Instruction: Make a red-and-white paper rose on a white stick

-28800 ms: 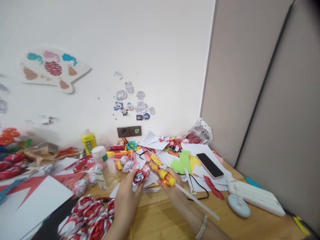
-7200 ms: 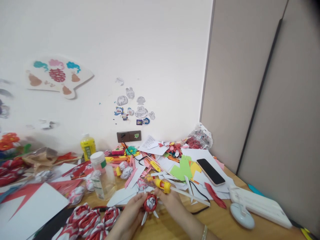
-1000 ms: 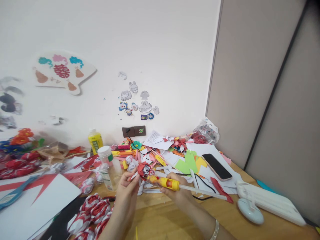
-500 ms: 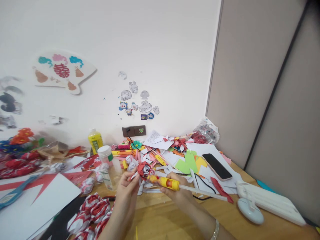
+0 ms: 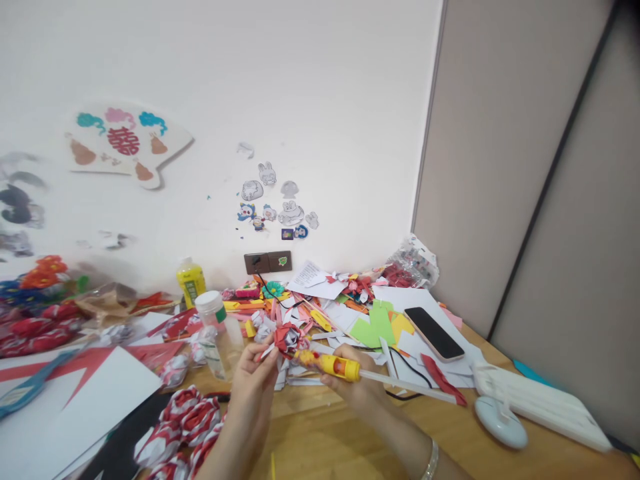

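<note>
A red and white paper flower (image 5: 289, 338) is pinched in the fingers of my left hand (image 5: 257, 367), over the front of the wooden table. My right hand (image 5: 357, 377) is closed around a yellow hot glue gun (image 5: 340, 366). From the back of the gun a long translucent glue stick (image 5: 407, 387) sticks out to the right. The gun's front end points left and comes up against the lower side of the flower; whether the nozzle touches it I cannot tell. Several red and white paper roses (image 5: 183, 423) lie left of my left forearm.
Behind my hands paper scraps (image 5: 373, 327) are heaped along the wall. A clear jar (image 5: 215, 333) and a yellow bottle (image 5: 191, 281) stand on the left, near white sheets (image 5: 110, 393) and blue scissors (image 5: 35, 385). To the right are a phone (image 5: 434, 333), a mouse (image 5: 500, 421) and a white lamp-like object (image 5: 545, 403).
</note>
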`<action>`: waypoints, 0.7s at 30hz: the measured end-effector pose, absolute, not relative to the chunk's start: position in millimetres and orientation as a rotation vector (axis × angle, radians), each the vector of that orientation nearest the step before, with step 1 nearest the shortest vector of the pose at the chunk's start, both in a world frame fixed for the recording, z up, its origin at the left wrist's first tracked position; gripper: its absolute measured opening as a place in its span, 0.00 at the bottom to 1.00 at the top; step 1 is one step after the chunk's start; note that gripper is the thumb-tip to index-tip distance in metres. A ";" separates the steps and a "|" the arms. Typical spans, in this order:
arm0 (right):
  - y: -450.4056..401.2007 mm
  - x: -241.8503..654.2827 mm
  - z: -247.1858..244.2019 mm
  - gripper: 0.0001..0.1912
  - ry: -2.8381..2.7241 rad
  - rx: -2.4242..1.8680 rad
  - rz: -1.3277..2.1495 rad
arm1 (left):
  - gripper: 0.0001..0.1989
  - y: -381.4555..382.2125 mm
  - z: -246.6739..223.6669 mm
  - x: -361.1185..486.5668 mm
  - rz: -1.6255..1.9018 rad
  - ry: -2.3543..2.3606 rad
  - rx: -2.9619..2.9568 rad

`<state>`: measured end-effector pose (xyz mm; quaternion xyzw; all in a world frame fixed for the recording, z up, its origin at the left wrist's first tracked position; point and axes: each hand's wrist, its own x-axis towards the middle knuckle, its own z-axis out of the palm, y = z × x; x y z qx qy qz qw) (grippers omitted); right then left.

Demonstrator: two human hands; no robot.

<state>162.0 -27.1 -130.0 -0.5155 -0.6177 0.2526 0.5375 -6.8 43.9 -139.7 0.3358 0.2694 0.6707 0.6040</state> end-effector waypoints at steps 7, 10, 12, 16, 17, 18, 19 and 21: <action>-28.2 160.9 -133.4 0.20 -1.461 -1.210 0.583 | 0.17 43.8 -140.9 -7.3 1.562 0.646 0.780; -28.9 161.0 -131.7 0.19 -1.465 -1.238 0.568 | 0.17 44.2 -141.3 -7.4 1.564 0.636 0.785; -29.8 161.1 -129.3 0.19 -1.476 -1.266 0.563 | 0.17 44.4 -141.2 -7.4 1.567 0.628 0.782; -30.6 161.1 -127.5 0.18 -1.476 -1.291 0.548 | 0.17 44.2 -140.7 -7.3 1.568 0.614 0.784; -30.2 161.1 -128.3 0.17 -1.474 -1.288 0.550 | 0.17 44.2 -140.6 -7.2 1.567 0.611 0.784; -29.7 161.1 -129.5 0.17 -1.473 -1.283 0.553 | 0.17 44.2 -140.5 -7.1 1.567 0.609 0.782; -29.1 161.2 -131.0 0.17 -1.473 -1.278 0.558 | 0.17 44.2 -140.5 -7.0 1.568 0.610 0.780; -27.7 161.5 -133.7 0.16 -1.474 -1.272 0.553 | 0.18 44.3 -140.5 -6.6 1.571 0.616 0.774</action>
